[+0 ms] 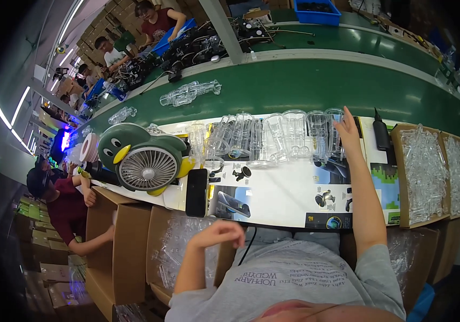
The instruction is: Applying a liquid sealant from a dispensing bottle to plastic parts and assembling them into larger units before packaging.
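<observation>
At the right end of a row of clear plastic cup-like parts point(296, 134), my right hand point(348, 130) reaches forward. Its thumb and fingers are at the last clear plastic part point(333, 140), closed about its side as far as I can see. My left hand point(218, 234) hovers near the table's front edge, above an open carton point(161, 244) of clear parts. Its fingers are loosely bent and apart, with nothing visible in them. The row stands on a white printed sheet point(289, 188). A black phone point(196, 193) lies on the sheet's left part.
A green penguin-shaped fan point(146, 153) stands at the left. Cartons of clear parts point(424, 174) and a dark bottle point(381, 134) are at the right. More clear parts point(189, 93) lie on the green bench point(273, 86). A co-worker point(63, 201) reaches into a carton at left.
</observation>
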{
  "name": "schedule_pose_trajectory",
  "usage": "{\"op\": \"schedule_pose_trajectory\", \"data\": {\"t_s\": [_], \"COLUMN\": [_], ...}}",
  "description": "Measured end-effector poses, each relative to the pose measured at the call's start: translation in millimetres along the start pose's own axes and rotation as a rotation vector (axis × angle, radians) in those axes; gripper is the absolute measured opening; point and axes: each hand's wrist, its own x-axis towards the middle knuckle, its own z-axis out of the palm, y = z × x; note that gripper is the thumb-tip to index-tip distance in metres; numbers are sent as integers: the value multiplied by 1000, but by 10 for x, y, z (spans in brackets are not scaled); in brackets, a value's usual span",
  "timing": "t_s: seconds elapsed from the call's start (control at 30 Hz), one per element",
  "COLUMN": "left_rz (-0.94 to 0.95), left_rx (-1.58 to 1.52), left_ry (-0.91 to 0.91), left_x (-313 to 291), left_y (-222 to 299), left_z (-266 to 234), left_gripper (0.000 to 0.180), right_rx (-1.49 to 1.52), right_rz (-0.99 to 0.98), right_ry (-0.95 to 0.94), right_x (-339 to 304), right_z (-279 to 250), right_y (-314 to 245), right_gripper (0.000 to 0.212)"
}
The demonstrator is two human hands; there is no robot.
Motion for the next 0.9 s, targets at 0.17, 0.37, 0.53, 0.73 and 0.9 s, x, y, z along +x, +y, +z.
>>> {"op": "schedule_pose_trajectory", "data": {"t_s": [0.17,0.37,0.53,0.73,0.9], "left_rz": [-516,-411,-487,-720,-556], "left_rx": [-25,-291,804,746,790], "left_ry": [135,1163,1364,1305,1343], "left_x": [-985,-1507,-1051,-834,-963], "left_y": [-961,-2698,-3235,-3239,-3044], "left_z": [-457,-1004,-873,-693,-749], "left_gripper": [20,25,60,72,55], "right_rx": [25,-175,-196,-36,-85], "right_rz": [-9,-100,-146,-275,-322], "right_ry": [46,133,203,333,377], "right_x": [20,-47,56,42,40], "right_z": [33,56,-61,-56,-106], "right_y": [86,-41,75,-2,-2], "right_gripper": [61,59,50,39,36]}}
